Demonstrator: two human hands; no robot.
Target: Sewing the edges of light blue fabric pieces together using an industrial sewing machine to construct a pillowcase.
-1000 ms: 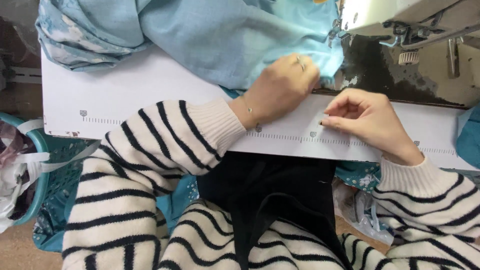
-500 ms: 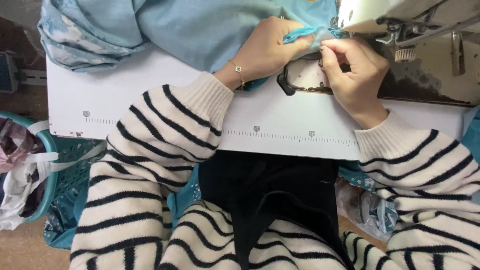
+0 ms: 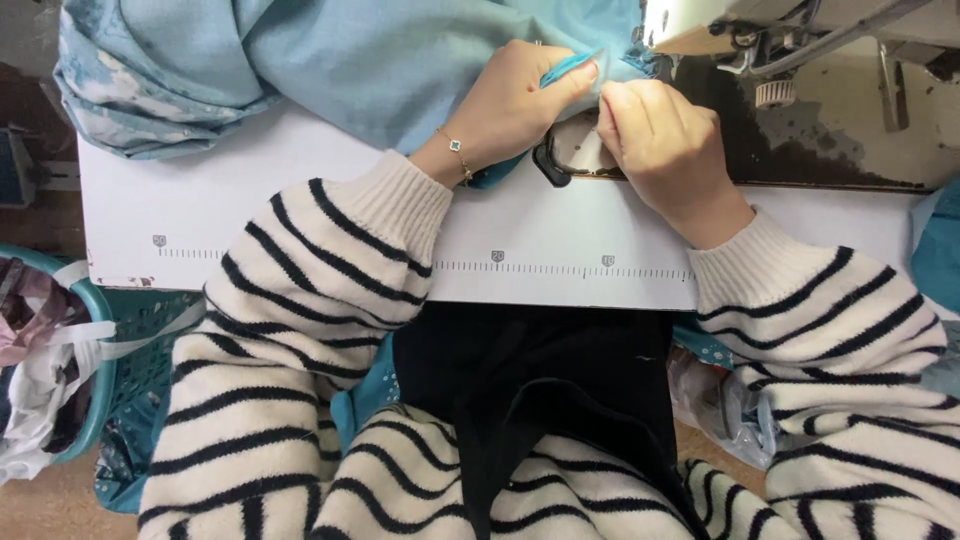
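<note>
Both hands moved up to the machine: left hand (image 3: 515, 100) and right hand (image 3: 655, 130) pinch the soft, limp blue fabric (image 3: 380, 60) edge at the table's (image 3: 300, 200) far side.

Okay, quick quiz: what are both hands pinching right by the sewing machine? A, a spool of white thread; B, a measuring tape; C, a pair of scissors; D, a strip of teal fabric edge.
D: the left hand and right hand meet on the teal fabric edge beside the sewing machine.

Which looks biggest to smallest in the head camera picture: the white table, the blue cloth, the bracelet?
1. White table and blue cloth: about alike, both run out of the picture, so no ranking.
2. Bracelet on the left wrist: smallest by far.
</note>
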